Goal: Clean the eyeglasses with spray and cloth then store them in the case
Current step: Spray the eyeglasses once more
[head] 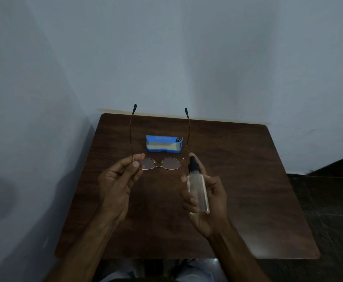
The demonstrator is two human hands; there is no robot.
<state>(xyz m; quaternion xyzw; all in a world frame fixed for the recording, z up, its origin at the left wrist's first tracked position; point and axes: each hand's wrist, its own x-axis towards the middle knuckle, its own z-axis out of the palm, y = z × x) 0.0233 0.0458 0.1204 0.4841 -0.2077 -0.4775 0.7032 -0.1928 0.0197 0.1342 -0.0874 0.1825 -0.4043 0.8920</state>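
Hands point(204, 197) around spray bottle point(198, 190), eyeglasses point(160, 163).

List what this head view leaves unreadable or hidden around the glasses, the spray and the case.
- Cleaning cloth: none visible; the pale lining inside the open blue case could be one, too dim to tell.
- Liquid level in the spray bottle: clear plastic, dim light.
- Printing on the case lid: too small.
- Left rim of the eyeglasses: covered by the left hand.
- Right hand fingertip on the nozzle: partly hidden.

Thin metal eyeglasses point(160, 164), clear plastic bottle point(198, 193), wood-grain table point(248, 180)
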